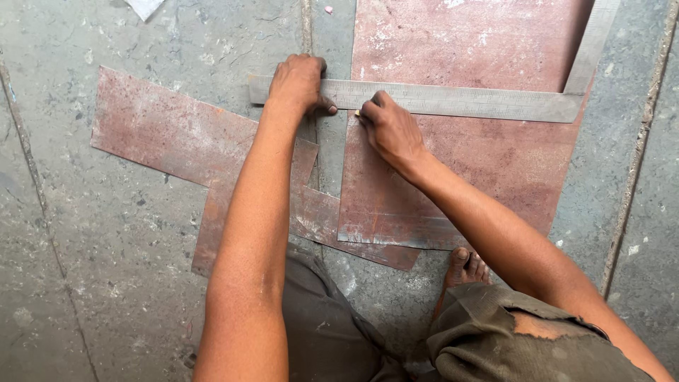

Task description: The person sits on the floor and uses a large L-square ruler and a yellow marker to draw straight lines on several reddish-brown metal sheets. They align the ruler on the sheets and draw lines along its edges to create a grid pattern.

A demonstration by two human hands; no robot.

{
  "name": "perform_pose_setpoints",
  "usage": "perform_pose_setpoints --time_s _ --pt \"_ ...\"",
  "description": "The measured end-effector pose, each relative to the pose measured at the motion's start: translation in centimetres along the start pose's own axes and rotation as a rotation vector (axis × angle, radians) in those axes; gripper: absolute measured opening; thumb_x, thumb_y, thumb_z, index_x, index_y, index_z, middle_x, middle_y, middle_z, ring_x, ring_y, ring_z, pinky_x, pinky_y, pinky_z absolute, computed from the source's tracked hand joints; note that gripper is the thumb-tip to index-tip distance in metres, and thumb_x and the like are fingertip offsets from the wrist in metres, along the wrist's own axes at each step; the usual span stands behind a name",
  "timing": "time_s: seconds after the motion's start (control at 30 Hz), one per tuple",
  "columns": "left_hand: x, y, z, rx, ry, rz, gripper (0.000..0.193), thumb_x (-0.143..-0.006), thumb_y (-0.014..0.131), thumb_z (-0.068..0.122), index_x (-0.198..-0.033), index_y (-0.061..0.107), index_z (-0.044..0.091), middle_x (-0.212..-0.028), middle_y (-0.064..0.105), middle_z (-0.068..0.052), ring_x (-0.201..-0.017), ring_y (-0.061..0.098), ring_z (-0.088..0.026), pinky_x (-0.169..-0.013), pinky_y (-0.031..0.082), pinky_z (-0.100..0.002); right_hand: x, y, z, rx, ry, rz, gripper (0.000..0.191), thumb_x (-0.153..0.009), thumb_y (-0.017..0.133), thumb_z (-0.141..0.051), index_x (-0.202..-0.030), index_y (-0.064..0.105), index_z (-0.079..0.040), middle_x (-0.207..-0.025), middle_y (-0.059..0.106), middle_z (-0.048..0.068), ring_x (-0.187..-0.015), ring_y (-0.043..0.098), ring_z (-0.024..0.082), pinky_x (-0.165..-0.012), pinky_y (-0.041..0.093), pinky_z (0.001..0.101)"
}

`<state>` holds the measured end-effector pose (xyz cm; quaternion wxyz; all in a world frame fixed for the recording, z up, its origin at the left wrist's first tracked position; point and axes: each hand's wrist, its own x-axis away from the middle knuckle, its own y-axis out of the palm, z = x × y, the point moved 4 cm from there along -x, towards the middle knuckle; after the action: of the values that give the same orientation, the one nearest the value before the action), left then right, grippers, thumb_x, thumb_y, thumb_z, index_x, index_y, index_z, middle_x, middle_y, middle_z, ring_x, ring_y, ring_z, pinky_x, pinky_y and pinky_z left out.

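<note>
— Right hand [393,131]?
— Curled shut on a small marker, barely visible, at the steel square's [453,101] near edge, over the rusty sheet [488,163].
— Left hand [297,83]?
— Pressing flat on the square's end, gripping nothing.
— Handling?
— Sheet looks thin, stiff, sharp-edged; I'd grip the sides.

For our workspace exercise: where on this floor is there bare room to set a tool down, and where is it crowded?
Bare concrete floor lies left of the left arm, below the rusty offcut; another strip runs right of the large sheet. It is crowded around the steel square, under the left hand and right hand.
</note>
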<state>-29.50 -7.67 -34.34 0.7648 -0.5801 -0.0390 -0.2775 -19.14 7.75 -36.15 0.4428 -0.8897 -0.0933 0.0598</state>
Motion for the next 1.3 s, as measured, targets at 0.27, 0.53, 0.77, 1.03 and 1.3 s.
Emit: perform_pose_setpoints --time_s 0.27,0.53,0.77,1.03,1.3 --pt "-0.2 -0.4 0.3 -0.027 0.039 -0.04 0.071 -0.052 0.102 0.043 -0.104 0.072 0.005 -0.107 0.072 -0.021 -0.106 0.067 -0.041 -0.093 0.054 -0.05 5.2 2.2 -2.1 0.098 0.017 -0.839 0.024 -0.074 0.085 -0.024 -0.083 0.075 -0.004 -0.08 0.069 0.019 -0.078 0.068 0.036 -0.071 0.056 0.0473" --pt "-0.6 1.2 0.1 -0.197 0.167 -0.057 0.061 -0.061 0.093 0.05 -0.097 0.074 0.005 -0.098 0.071 -0.022 -0.094 0.067 -0.043 -0.082 0.055 -0.053 10.4 -7.5 5.7 -0.082 0.318 0.288 0.017 -0.096 0.068 -0.015 -0.109 0.07 -0.003 -0.102 0.072 0.011 -0.084 0.071 0.033 -0.068 0.055 0.0443" --pt "-0.3 -1.7 -3.5 -0.403 -0.24 -0.39 0.08 -0.064 0.09 0.07 -0.109 0.077 0.005 -0.104 0.081 -0.021 -0.093 0.077 -0.037 -0.087 0.06 -0.046 16.1 -9.0 11.5 0.024 0.602 0.27 0.041 -0.102 0.061 -0.019 -0.14 0.051 -0.006 -0.114 0.071 0.008 -0.073 0.069 0.026 -0.06 0.056 0.0401" --pt "1.2 3.1 1.5 -0.118 0.027 -0.157 0.081 -0.066 0.088 0.061 -0.124 0.074 0.006 -0.117 0.073 -0.02 -0.106 0.069 -0.04 -0.09 0.055 -0.049 14.8 -14.4 20.7 -0.409 0.664 0.353 0.018 -0.108 0.064 -0.023 -0.113 0.07 -0.007 -0.094 0.076 0.01 -0.078 0.072 0.016 -0.069 0.061 0.0292" --pt "-0.1 4.2 0.6 -0.049 -0.082 -0.227 0.08 -0.065 0.092 0.052 -0.122 0.074 0.0 -0.11 0.074 -0.025 -0.104 0.071 -0.042 -0.091 0.055 -0.049 13.4 -18.0 24.1 -0.306 0.417 0.416 0.015 -0.104 0.067 -0.023 -0.107 0.071 -0.009 -0.092 0.076 0.006 -0.077 0.074 0.011 -0.066 0.064 0.0259"
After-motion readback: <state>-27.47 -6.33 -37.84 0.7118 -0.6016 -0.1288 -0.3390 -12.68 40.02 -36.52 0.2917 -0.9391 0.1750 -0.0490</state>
